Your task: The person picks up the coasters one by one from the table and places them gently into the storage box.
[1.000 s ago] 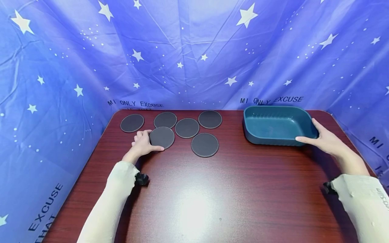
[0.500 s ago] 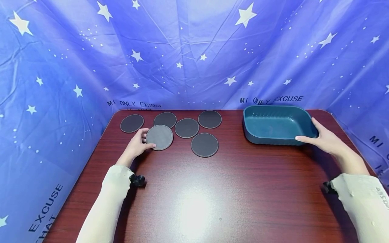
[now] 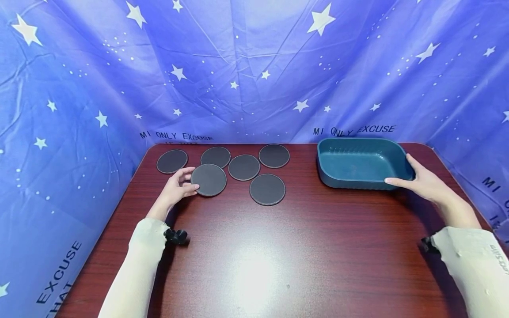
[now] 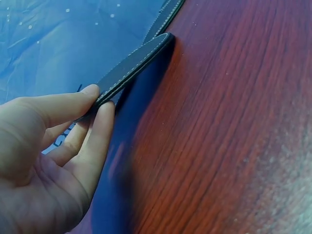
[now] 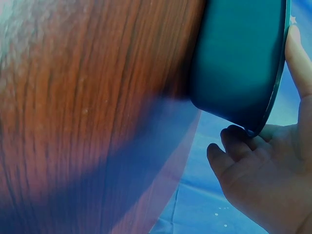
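In the head view my left hand (image 3: 175, 190) pinches the left edge of a dark round coaster (image 3: 209, 180). The left wrist view shows thumb and fingers on either side of the stitched coaster (image 4: 134, 66), which is tilted with its far edge near the table. Several similar coasters lie behind and beside it, among them one at the far left (image 3: 172, 161) and one to the right (image 3: 267, 190). At the right, my right hand (image 3: 429, 181) grips the right end of a teal rectangular bin (image 3: 354, 168), thumb on the front rim, fingers behind.
A dark red wooden table (image 3: 318, 247) carries everything, with a bright glare near its front middle. Blue star-printed cloth (image 3: 246, 66) hangs close behind the table and along both sides.
The left hand has drawn slightly back and to the left. Its coaster, flat among the others a second ago, has shifted a little left and come up at the held edge. The right hand has stayed in place.
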The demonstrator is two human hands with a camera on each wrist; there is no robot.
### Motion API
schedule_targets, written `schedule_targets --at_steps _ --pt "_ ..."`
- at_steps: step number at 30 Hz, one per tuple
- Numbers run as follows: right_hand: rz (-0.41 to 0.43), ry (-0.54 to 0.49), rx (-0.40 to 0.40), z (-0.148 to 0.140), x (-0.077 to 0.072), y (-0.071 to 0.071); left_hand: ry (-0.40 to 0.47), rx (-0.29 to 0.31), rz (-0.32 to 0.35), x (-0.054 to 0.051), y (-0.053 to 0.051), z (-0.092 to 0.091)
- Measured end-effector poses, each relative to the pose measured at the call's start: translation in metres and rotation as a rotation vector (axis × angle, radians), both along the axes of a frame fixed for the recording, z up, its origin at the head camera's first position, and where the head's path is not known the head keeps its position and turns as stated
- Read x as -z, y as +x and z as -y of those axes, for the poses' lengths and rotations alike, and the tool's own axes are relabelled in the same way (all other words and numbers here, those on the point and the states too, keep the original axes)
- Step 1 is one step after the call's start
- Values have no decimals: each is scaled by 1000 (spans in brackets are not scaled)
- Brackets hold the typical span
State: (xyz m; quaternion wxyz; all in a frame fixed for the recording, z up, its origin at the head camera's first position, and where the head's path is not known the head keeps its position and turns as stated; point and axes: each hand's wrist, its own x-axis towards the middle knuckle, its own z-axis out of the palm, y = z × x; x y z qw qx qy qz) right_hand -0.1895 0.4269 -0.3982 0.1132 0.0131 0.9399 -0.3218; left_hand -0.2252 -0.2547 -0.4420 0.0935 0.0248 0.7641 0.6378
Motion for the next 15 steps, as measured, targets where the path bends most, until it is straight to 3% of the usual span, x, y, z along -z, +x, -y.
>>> schedule_targets --at_steps 15 --pt "12 31 7 13 -2 0 128 17 12 -5 -2 -9"
